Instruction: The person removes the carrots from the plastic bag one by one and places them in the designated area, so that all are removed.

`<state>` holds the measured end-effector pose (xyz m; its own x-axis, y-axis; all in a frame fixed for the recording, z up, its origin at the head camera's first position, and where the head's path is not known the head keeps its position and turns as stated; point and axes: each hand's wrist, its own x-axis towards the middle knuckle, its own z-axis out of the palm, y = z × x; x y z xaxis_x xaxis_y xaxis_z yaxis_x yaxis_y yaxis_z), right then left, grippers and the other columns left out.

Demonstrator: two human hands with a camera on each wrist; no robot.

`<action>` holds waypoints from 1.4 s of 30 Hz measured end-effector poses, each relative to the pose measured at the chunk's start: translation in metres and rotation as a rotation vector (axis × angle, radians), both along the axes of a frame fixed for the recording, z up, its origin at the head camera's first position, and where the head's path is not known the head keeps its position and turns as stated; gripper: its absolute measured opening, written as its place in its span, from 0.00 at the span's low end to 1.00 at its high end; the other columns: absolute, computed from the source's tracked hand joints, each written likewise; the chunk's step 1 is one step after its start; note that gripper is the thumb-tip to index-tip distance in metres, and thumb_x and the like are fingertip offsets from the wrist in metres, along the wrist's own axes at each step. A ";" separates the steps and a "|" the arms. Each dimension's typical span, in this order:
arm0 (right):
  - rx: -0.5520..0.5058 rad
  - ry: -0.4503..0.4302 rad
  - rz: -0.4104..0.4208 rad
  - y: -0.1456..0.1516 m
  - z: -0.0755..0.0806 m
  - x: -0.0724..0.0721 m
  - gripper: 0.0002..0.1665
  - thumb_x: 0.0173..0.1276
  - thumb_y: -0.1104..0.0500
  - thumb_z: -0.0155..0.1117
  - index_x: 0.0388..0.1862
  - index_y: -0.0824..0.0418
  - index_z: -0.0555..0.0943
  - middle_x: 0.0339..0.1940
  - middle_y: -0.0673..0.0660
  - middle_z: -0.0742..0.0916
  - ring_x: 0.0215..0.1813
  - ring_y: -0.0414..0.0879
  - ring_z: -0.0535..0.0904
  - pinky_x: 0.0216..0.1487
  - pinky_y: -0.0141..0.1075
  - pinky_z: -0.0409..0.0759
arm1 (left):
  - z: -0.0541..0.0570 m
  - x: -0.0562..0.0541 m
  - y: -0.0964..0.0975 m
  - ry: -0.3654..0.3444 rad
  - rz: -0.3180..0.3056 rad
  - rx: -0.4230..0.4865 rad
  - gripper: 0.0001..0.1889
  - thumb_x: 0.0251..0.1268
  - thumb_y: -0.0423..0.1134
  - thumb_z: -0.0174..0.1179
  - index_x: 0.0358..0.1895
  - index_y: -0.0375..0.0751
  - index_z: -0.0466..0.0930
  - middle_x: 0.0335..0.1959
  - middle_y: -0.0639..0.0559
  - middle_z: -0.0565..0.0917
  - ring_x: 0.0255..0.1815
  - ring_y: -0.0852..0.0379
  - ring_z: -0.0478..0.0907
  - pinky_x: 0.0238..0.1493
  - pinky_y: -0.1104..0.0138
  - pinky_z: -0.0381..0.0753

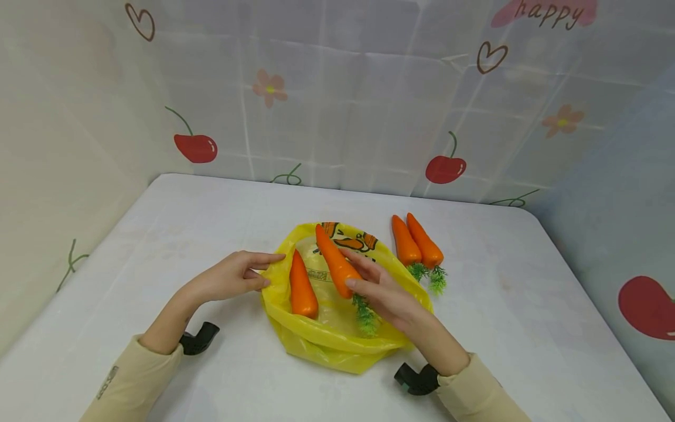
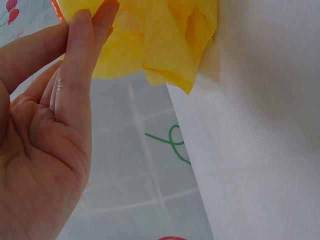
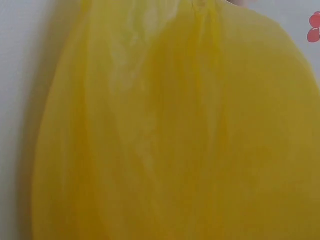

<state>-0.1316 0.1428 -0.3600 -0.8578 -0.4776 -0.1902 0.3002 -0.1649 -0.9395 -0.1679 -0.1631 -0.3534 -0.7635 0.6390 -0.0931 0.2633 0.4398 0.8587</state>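
Observation:
A yellow plastic bag (image 1: 348,354) lies with its mouth spread wide, cartoon print showing inside. My left hand (image 1: 229,276) pinches the bag's left rim between thumb and fingers; the left wrist view shows the hand (image 2: 52,140) at the crumpled yellow plastic (image 2: 170,42). Over the opening, my right hand (image 1: 387,296) grips an orange carrot (image 1: 333,258) near its leafy end, tip pointing away and to the left. Another carrot (image 1: 303,293) rests inside the bag on the left. Yellow bag plastic (image 3: 165,130) fills most of the right wrist view, hiding the right hand's grip.
Two more carrots (image 1: 405,243) with green tops lie side by side on the white table (image 1: 490,316), just beyond the bag's right rim. A printed curtain (image 1: 337,117) stands along the table's far edge.

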 end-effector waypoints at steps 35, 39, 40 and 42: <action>-0.021 0.132 -0.161 0.082 0.027 -0.005 0.32 0.72 0.61 0.50 0.74 0.55 0.57 0.72 0.54 0.56 0.65 0.50 0.58 0.60 0.36 0.67 | -0.002 0.001 0.001 -0.018 0.012 -0.019 0.27 0.63 0.26 0.58 0.66 0.30 0.64 0.61 0.33 0.69 0.42 0.54 0.80 0.42 0.66 0.80; -0.015 0.120 -0.190 0.102 0.030 -0.009 0.31 0.74 0.60 0.48 0.74 0.51 0.57 0.69 0.54 0.60 0.64 0.48 0.58 0.67 0.48 0.56 | -0.001 0.001 0.000 -0.008 0.011 -0.015 0.27 0.63 0.27 0.58 0.66 0.30 0.65 0.61 0.33 0.69 0.42 0.54 0.80 0.42 0.66 0.80; -0.014 0.122 -0.201 0.108 0.030 -0.010 0.31 0.74 0.60 0.48 0.74 0.51 0.57 0.69 0.53 0.60 0.65 0.48 0.58 0.68 0.52 0.51 | -0.001 0.001 0.000 -0.011 0.008 -0.010 0.27 0.63 0.27 0.58 0.66 0.30 0.64 0.61 0.32 0.69 0.42 0.54 0.80 0.42 0.66 0.80; -0.011 0.132 -0.220 0.117 0.029 -0.012 0.30 0.74 0.60 0.48 0.73 0.50 0.59 0.68 0.52 0.62 0.64 0.48 0.57 0.68 0.56 0.40 | -0.001 0.002 0.001 -0.022 0.011 -0.007 0.27 0.63 0.27 0.58 0.66 0.30 0.64 0.61 0.33 0.69 0.41 0.54 0.80 0.42 0.66 0.80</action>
